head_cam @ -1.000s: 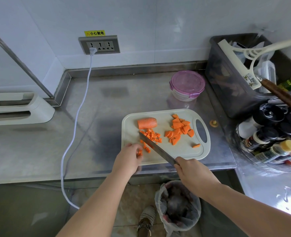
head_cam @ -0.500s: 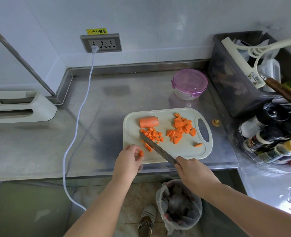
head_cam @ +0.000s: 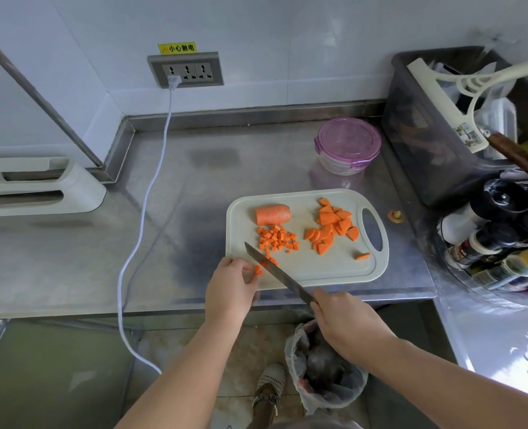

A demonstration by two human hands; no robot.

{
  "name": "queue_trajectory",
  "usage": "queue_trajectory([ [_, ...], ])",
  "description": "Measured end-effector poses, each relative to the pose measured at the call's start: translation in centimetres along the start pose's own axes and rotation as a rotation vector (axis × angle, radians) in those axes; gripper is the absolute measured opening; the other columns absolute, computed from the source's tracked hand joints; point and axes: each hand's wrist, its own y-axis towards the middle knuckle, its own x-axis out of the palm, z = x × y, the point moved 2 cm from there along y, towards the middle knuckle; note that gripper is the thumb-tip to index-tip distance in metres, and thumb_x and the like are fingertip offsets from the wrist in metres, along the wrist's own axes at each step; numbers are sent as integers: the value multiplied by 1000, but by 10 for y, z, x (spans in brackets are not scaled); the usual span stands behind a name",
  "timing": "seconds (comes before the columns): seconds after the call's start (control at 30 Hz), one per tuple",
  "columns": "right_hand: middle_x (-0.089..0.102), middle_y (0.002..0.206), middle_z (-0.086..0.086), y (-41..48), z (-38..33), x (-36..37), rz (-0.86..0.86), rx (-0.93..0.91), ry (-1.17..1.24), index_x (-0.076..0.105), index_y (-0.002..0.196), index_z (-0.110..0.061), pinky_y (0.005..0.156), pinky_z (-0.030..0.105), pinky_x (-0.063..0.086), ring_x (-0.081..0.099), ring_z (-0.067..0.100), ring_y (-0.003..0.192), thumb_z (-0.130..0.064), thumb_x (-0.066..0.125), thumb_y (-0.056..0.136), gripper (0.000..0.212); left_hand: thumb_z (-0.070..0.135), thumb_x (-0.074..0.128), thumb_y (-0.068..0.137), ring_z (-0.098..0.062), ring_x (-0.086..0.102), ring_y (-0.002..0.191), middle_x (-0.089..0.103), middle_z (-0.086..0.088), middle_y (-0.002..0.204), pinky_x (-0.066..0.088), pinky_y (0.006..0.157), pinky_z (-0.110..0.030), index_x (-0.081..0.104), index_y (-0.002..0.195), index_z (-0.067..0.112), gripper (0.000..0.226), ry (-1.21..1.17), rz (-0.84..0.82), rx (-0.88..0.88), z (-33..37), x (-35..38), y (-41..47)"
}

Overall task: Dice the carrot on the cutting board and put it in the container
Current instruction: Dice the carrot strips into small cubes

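A pale cutting board (head_cam: 324, 267) lies on the steel counter. On it are an uncut carrot stub (head_cam: 272, 214), a pile of small dice (head_cam: 277, 239), and a pile of thicker slices (head_cam: 332, 226); one slice (head_cam: 362, 256) lies apart. My right hand (head_cam: 347, 325) grips a knife (head_cam: 276, 274) whose blade slants across the board's front left corner. My left hand (head_cam: 231, 289) pinches a small carrot strip (head_cam: 258, 270) against the blade. A round container with a purple lid (head_cam: 347, 145) stands shut behind the board.
A white cable (head_cam: 145, 212) runs from the wall socket (head_cam: 185, 70) across the counter and over its front edge. A dark bin of utensils (head_cam: 436, 144) and a rack of bottles (head_cam: 498, 243) crowd the right side. A bagged waste bin (head_cam: 324, 366) stands on the floor.
The knife has stayed over the front left corner with small chopping shifts. My left hand has kept feeding the strip. The diced pile looks slightly larger.
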Motion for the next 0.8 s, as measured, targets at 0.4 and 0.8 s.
queue_trajectory([
  [0.4,64,100,6,1,-7,11,-70,19,-77,44,117,-15,67,34,51,58,22,76,-14,40,101,16,22,64,87,-13,59,79,58,7,97,48,64,-28,70,87,17,8,33,-14,-30,2,2,-1],
  [0.8,64,106,6,5,-6,21,-89,45,-168,39,125,-15,70,31,51,65,22,90,-7,47,96,31,16,64,84,-17,61,78,59,5,97,52,68,-34,70,83,14,6,11,-30,-47,1,5,1],
])
